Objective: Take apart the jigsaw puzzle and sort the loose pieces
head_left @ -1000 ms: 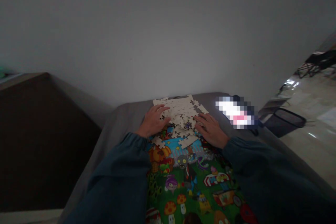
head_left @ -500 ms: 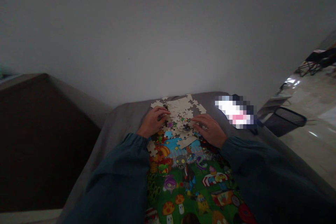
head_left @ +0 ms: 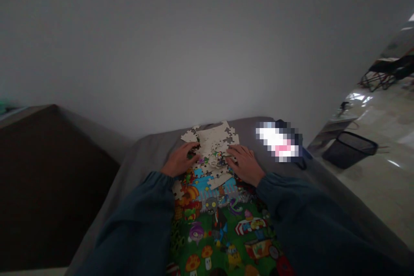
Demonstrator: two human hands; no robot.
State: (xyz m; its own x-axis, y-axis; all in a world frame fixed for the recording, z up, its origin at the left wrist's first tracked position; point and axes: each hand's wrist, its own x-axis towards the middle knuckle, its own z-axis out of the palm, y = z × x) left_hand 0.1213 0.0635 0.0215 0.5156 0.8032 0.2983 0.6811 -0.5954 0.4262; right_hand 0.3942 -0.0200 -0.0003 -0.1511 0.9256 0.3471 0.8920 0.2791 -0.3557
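Note:
A jigsaw puzzle point(head_left: 207, 224) with bright cartoon plants and zombies stretches toward me. On its far part lie puzzle pieces point(head_left: 211, 136), many with the plain grey back up, some showing colour. At the left edge of these pieces is my left hand point(head_left: 181, 160), thumb and fingers apart and curved, with no piece visible between them. My right hand point(head_left: 246, 164) lies over the right side of the pieces, palm down. Its fingers are spread, the tips touching or just above small pieces beside a colourful cluster. What lies beneath the palm is hidden.
Grey cloth point(head_left: 148, 148) covers the surface under the puzzle. To the right lies a bright pixelated object point(head_left: 278, 141) with a dark strap. A pale wall point(head_left: 207, 51) rises behind. Left stands a dark box-like panel point(head_left: 48, 181); on the floor at right is a dark basket point(head_left: 351, 151).
The view has shifted, so the puzzle and both hands appear farther left and slightly lower. My right hand's fingers have flattened and spread over the pieces. My left hand stays at the left edge.

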